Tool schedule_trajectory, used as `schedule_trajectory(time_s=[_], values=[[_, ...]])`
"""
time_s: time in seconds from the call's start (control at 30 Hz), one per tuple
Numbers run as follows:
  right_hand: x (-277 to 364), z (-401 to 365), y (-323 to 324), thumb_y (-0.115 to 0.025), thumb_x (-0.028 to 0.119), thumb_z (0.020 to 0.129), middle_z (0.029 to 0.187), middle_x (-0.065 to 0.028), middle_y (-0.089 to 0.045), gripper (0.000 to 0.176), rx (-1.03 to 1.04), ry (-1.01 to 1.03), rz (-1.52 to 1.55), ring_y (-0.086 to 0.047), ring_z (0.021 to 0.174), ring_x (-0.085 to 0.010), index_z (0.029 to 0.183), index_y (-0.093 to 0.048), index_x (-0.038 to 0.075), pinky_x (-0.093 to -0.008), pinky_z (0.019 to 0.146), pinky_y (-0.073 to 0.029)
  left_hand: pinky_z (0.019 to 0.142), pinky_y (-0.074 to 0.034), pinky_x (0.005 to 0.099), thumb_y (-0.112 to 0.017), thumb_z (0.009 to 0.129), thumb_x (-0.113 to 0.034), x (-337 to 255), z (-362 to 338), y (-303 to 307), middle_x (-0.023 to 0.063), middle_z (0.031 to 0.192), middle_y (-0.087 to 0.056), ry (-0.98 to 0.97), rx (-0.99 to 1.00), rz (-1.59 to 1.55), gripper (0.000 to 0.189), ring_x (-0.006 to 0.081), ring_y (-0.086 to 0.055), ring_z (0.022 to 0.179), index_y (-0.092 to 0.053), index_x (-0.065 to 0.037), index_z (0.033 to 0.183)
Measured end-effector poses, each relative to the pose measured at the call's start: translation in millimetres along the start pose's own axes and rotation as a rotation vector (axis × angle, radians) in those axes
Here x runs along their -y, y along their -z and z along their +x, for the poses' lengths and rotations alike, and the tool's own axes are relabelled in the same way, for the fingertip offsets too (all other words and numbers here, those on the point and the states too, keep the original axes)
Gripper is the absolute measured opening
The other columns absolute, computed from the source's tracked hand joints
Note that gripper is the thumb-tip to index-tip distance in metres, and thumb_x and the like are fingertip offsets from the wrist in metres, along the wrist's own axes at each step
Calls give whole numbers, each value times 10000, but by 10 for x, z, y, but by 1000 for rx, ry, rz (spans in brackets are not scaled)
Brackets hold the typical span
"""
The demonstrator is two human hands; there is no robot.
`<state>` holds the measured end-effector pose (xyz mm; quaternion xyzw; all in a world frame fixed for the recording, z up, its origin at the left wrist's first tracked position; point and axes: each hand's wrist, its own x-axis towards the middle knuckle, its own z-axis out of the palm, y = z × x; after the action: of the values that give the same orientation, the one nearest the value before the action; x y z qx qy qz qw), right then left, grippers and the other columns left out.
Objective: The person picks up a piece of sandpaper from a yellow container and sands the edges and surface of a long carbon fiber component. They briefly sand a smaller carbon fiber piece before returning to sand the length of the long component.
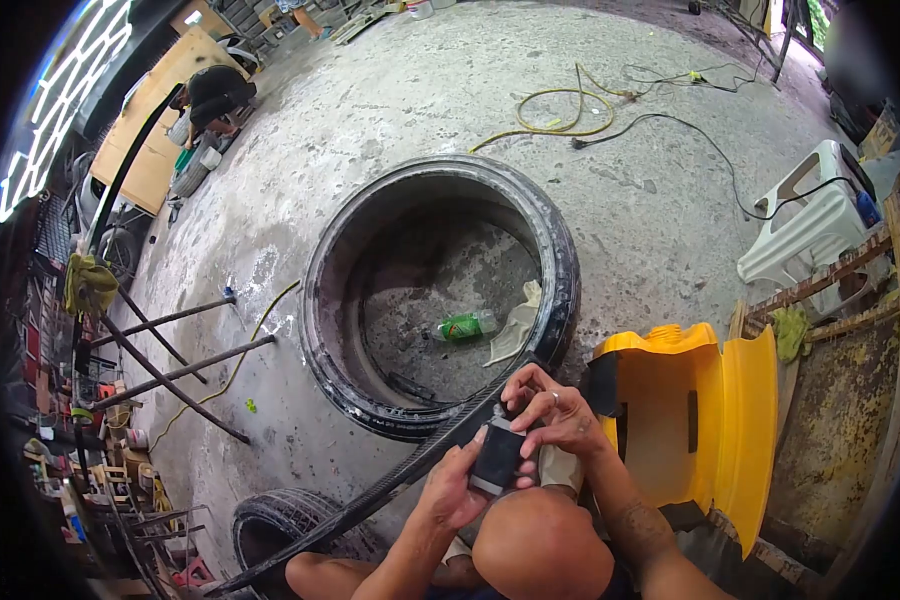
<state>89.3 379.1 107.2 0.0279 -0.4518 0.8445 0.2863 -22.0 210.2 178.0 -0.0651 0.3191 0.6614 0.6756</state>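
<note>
Held in front of my bent knees is a small dark rectangular block (499,456) with pale grey ends; its exact kind I cannot make out. My left hand (452,488) is closed around its left side and lower end. My right hand (558,418), with a ring on one finger, pinches at the block's upper right edge, fingers curled. Under the hands a long black trim strip with a woven-looking surface (395,478) slants from the lower left up to the right hand. Its far end is partly hidden by the fingers.
A large upright-opening tyre (318,330) lies ahead, with a green-labelled bottle (466,326) and a pale cloth (515,325) inside. At right are a yellow body panel (745,430) and white plastic stool (805,225). A metal stand (175,385) is left. Another person (215,95) bends far left.
</note>
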Motion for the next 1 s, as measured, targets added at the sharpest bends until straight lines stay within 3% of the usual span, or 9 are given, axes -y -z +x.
schedule_trajectory(time_s=[0.13, 0.23, 0.27, 0.6, 0.73, 0.83, 0.87, 0.93, 1.0], values=[[-54, -72, -32, -893, -4, 724, 1215, -66, -556, 401, -67, -118, -67, -561, 1096, -133, 1092, -746, 62, -296, 978, -471, 939, -580, 420, -552, 1072, -229, -114, -22, 127, 155, 1172, -692, -78, -53, 194, 387, 269, -685, 1097, -553, 51, 1338], [-129, -220, -118, -868, -24, 773, 1182, -54, -612, 487, -210, -340, 16, -606, 1063, -115, 1215, -670, 25, -272, 955, -505, 1011, -486, 302, -703, 969, -85, -146, 53, 216, 95, 1228, -667, -439, -221, 573, 393, 162, -640, 1120, -601, 38, 1328], [-141, -266, -150, -856, -26, 795, 1159, -45, -641, 524, -261, -460, 84, -628, 1045, -110, 1266, -629, 8, -264, 942, -521, 1011, -486, 302, -703, 969, -85, -137, 85, 212, 95, 1228, -667, -440, -223, 571, 393, 162, -640, 1120, -601, 38, 1328], [-243, -304, -114, -796, 63, 897, 1131, -31, -664, 402, -278, -442, 76, -632, 1066, -116, 1257, -623, 16, -291, 951, -528, 1022, -449, 321, -769, 888, -136, -157, 209, 166, 132, 1191, -645, -567, -145, 1240, 397, 233, -616, 1144, -659, 13, 1239], [-265, -313, -93, -738, 90, 951, 1127, -41, -672, 298, -374, -410, 146, -635, 1065, -122, 1224, -644, 19, -297, 967, -522, 987, -468, 335, -754, 885, -136, -193, 291, 110, 136, 1174, -642, -658, -267, 1353, 361, 243, -629, 1089, -667, 13, 1202], [-222, -294, 45, -614, 136, 1027, 1115, -66, -692, 172, -712, -197, -425, -622, 1064, -173, 1118, -693, 13, -329, 986, -478, 966, -485, 349, -726, 896, -101, -327, 455, 85, 166, 1161, -644, -792, -296, 1499, 342, 294, -647, 1077, -666, 21, 1210], [-308, -248, 138, -614, 136, 1027, 1115, -66, -692, 172, -713, -207, -424, -622, 1064, -173, 1118, -693, 13, -329, 986, -478, 958, -490, 356, -710, 900, -80, -376, 534, 81, 178, 1157, -644, -832, -298, 1560, 336, 319, -652, 1073, -664, 22, 1217], [-486, -72, 379, -520, 191, 1061, 1049, -84, -684, 256, -797, 163, -1171, -600, 1028, -243, 1054, -717, 27, -398, 1014, -411, 939, -501, 370, -679, 913, -49, -422, 752, 95, 187, 1152, -643, -857, -270, 1596, 322, 347, -651, 1063, -663, 21, 1227], [-660, 76, 513, -483, 205, 1061, 990, -84, -672, 294, -783, 176, -1232, -582, 991, -265, 977, -711, 40, -418, 1006, -375, 949, -500, 384, -675, 919, -44, -447, 923, 116, 182, 1168, -645, -862, -184, 1661, 313, 354, -644, 1069, -667, 7, 1227]])
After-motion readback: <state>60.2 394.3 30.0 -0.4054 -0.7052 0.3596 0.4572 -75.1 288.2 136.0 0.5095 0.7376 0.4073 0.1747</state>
